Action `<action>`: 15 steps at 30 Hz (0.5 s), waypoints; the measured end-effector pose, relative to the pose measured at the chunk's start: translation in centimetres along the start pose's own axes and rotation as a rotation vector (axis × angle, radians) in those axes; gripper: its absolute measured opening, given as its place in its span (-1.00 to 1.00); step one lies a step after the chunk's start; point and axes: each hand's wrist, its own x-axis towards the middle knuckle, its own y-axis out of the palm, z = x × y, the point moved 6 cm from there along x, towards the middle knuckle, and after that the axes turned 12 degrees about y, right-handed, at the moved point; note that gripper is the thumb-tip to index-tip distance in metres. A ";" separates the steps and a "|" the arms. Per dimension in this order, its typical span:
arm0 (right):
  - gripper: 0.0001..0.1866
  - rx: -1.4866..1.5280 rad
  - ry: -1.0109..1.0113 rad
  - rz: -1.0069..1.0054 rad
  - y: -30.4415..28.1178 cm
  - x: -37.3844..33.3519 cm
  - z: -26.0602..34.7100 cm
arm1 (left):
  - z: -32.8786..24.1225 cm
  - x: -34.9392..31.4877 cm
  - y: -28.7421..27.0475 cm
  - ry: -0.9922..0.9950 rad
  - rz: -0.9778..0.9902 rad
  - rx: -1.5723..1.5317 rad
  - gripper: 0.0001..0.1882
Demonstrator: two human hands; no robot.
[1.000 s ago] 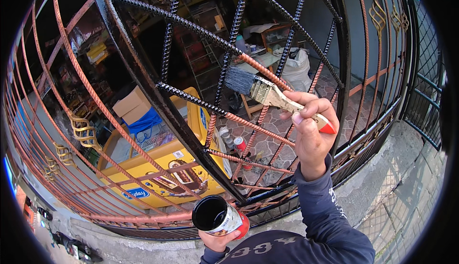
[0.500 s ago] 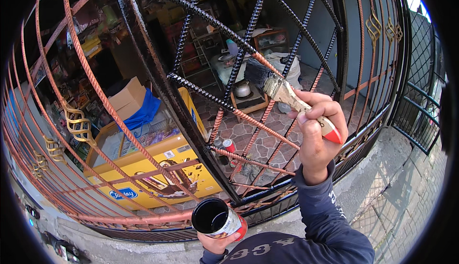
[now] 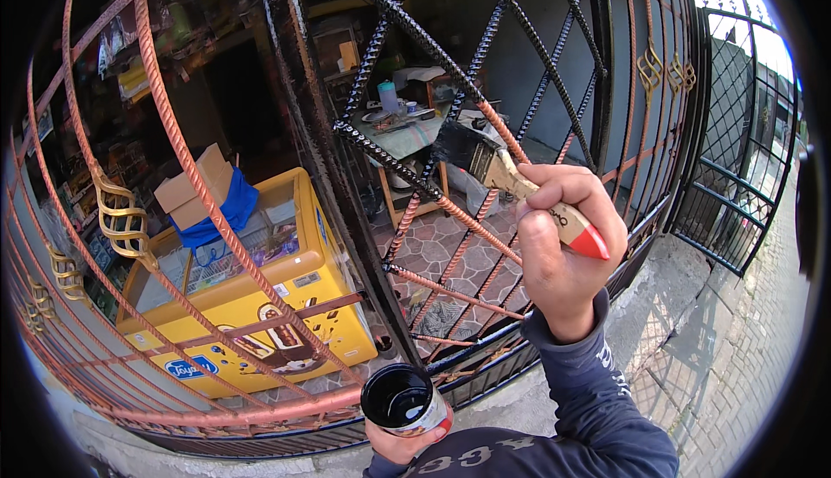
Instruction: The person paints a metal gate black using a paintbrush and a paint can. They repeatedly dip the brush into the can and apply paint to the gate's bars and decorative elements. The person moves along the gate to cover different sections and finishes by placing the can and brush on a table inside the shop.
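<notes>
In my right hand is a paintbrush with a pale wooden handle, its end red. The dark bristles point up and left, in front of the lattice gate; whether they touch a bar I cannot tell. My fingers pinch the handle near the ferrule. Low in the middle, my left hand wraps round a paint can with glossy black paint inside. The gate's twisted bars are black in the upper part and reddish brown lower down, including a bare stretch right above the brush.
Left of the gate runs a reddish grille with golden twisted ornaments. Behind it stands a yellow chest freezer with a cardboard box on top. A cluttered table stands inside. Concrete and paving lie at the right.
The view has shifted, so the freezer and gate sit differently. The brush has turned, and its dark bristles now show plainly across the lattice. Both hands keep their holds.
</notes>
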 end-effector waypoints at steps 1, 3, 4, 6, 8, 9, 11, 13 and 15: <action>-0.91 0.089 -0.011 -0.029 -0.3 -0.1 0.1 | 0.2 0.1 -0.2 0.004 0.007 -0.009 -0.10; -0.89 0.083 0.056 0.006 -0.2 -0.1 -0.3 | 0.4 0.2 -0.5 0.005 0.020 -0.025 -0.08; -0.89 0.132 0.151 -0.022 -0.5 -0.1 -0.9 | 0.4 0.2 -0.5 -0.015 0.043 -0.052 -0.07; -0.90 0.184 0.258 -0.073 -1.1 -0.1 -1.5 | 0.4 0.3 -0.4 -0.035 0.091 -0.129 -0.05; -0.92 0.242 0.185 -0.087 -1.3 -0.2 -1.3 | 0.4 0.7 -0.6 -0.003 0.091 -0.114 -0.05; -0.92 0.310 0.145 -0.063 -1.2 -0.3 -1.2 | 0.2 0.9 -0.7 0.017 0.094 -0.113 -0.05; -0.91 0.300 0.176 0.024 -0.3 -0.3 -1.8 | 0.4 0.8 -0.9 -0.028 0.073 -0.127 -0.03; -0.91 0.341 0.300 -0.030 -0.1 -0.5 -3.4 | 0.5 0.6 -1.1 -0.052 0.108 -0.136 -0.05; -0.93 0.435 0.233 -0.079 -0.2 -1.0 -3.7 | 0.5 0.4 -1.5 -0.050 0.117 -0.110 -0.03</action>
